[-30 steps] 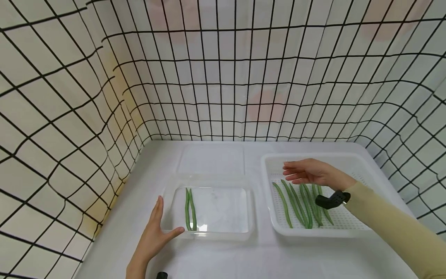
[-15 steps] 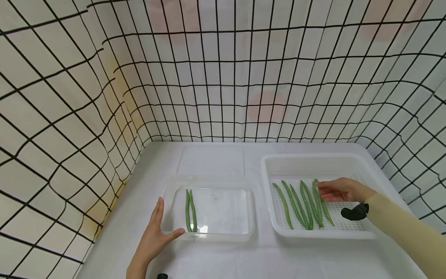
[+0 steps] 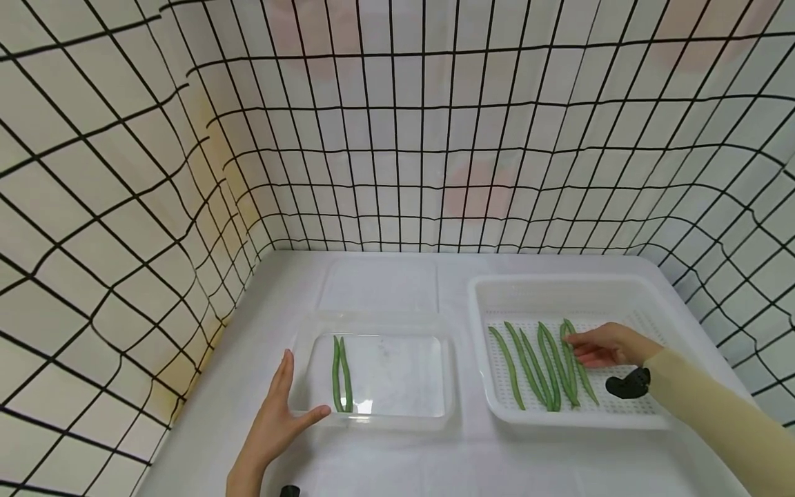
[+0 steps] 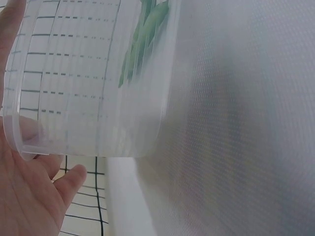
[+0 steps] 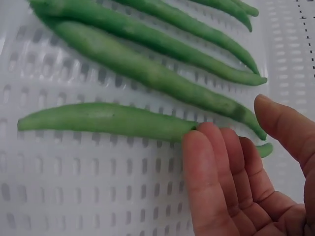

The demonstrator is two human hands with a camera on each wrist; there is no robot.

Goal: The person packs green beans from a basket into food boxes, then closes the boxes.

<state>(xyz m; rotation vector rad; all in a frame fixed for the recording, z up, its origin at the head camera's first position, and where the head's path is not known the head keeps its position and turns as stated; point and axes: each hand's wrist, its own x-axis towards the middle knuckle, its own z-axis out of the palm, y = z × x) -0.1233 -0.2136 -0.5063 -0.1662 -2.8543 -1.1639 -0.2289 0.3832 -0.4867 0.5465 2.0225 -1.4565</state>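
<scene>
My right hand (image 3: 605,345) is low over the white perforated basket (image 3: 577,418), at the rightmost green bean (image 3: 586,386). In the right wrist view its fingers (image 5: 202,172) reach across that green bean (image 5: 103,118), partly covering it; the thumb stands apart on the far side. Several other green beans (image 3: 509,366) lie roughly side by side in the basket. At the left, my left hand (image 3: 273,421) spreads its fingers and thumb around the corner of a clear plastic container (image 3: 404,420). Two green beans (image 3: 346,379) lie inside that container, close together near its left side.
Black wire mesh (image 3: 422,148) rises behind and on both sides, backed by pale cloth. A faint rectangular outline (image 3: 379,286), like a flat clear lid, shows on the white table (image 3: 397,462) behind the container.
My right hand has come down and to the right, from above the basket to the rightmost bean. The left hand stays at the container's corner.
</scene>
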